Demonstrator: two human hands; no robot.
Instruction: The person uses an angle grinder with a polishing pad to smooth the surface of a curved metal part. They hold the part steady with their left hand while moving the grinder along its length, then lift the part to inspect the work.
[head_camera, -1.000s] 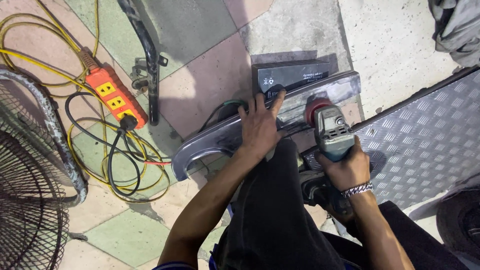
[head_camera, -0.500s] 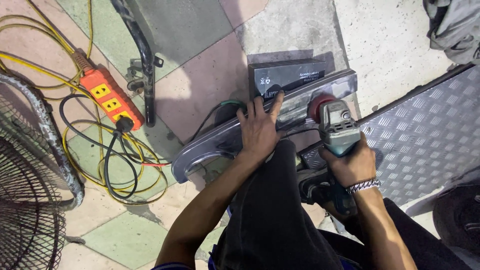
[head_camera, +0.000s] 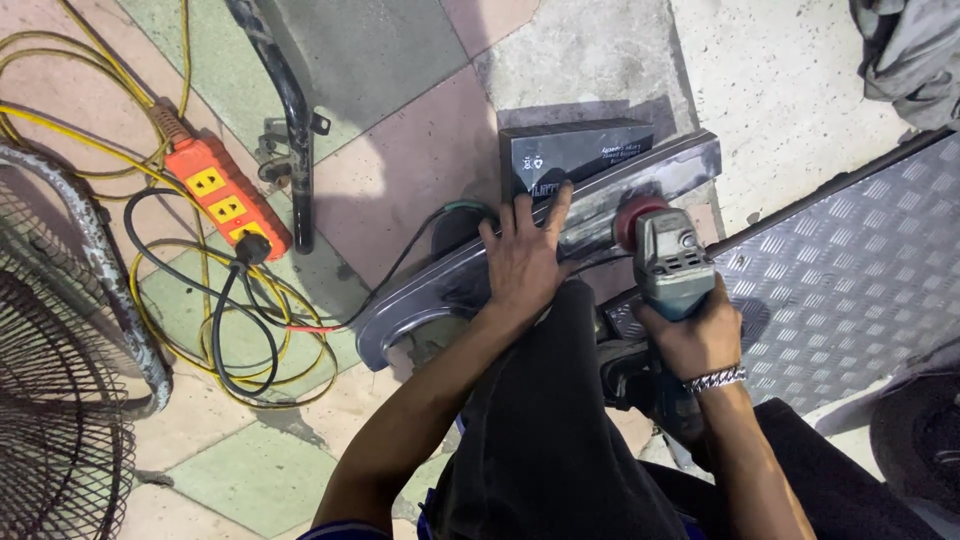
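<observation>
Meanwhile little has changed: the left hand (head_camera: 525, 255) still presses flat, fingers spread, on the curved grey metal panel (head_camera: 440, 290) at frame centre, and the right hand (head_camera: 695, 335) still grips the angle grinder (head_camera: 668, 258), its red disc against the panel. Just above lies a dark rectangular box (head_camera: 575, 152) with pale lettering. An orange power strip (head_camera: 225, 195) sits upper left.

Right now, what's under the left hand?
The left hand presses flat on a long curved grey metal panel, beside the grinder in the right hand. The panel's surface beneath the palm is covered.
</observation>
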